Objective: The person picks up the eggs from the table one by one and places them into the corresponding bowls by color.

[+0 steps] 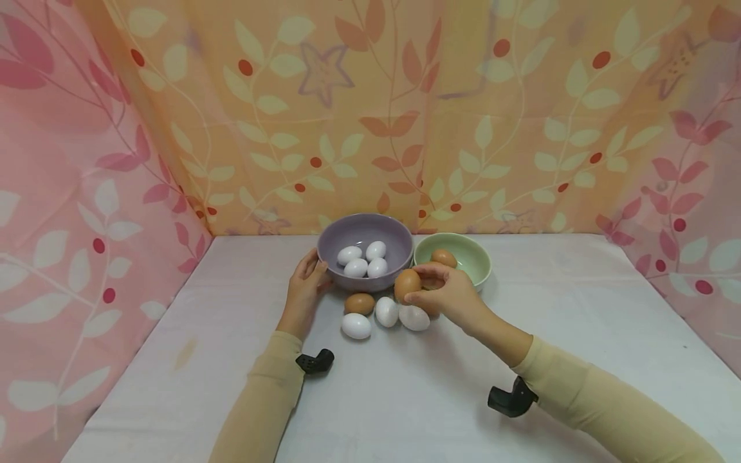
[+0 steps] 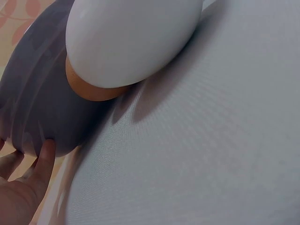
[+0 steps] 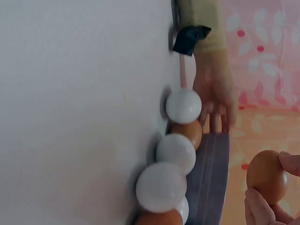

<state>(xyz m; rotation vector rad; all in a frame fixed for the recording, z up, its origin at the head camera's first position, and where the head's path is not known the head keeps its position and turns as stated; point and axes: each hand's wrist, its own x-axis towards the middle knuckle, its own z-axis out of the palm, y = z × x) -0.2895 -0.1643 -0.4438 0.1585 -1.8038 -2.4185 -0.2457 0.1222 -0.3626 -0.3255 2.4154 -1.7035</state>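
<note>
My right hand (image 1: 451, 299) pinches a brown egg (image 1: 408, 285) between thumb and fingers, raised above the loose eggs in front of the bowls. In the right wrist view the held brown egg (image 3: 266, 176) shows at the lower right. My left hand (image 1: 305, 289) rests its fingertips against the outer left side of the purple bowl (image 1: 330, 233). Several white eggs (image 1: 356, 268) lie inside that bowl. Beside it on the right, the green bowl (image 1: 477, 254) contains a brown egg (image 1: 443, 258); my right hand hides part of its inside.
Before the purple bowl lie a brown egg (image 1: 359, 303) and white eggs (image 1: 356, 326), with another brown egg (image 1: 430, 305) partly hidden under my right hand. A white cloth (image 1: 370, 399) covers the table. Patterned curtains (image 1: 370, 128) stand behind and at both sides.
</note>
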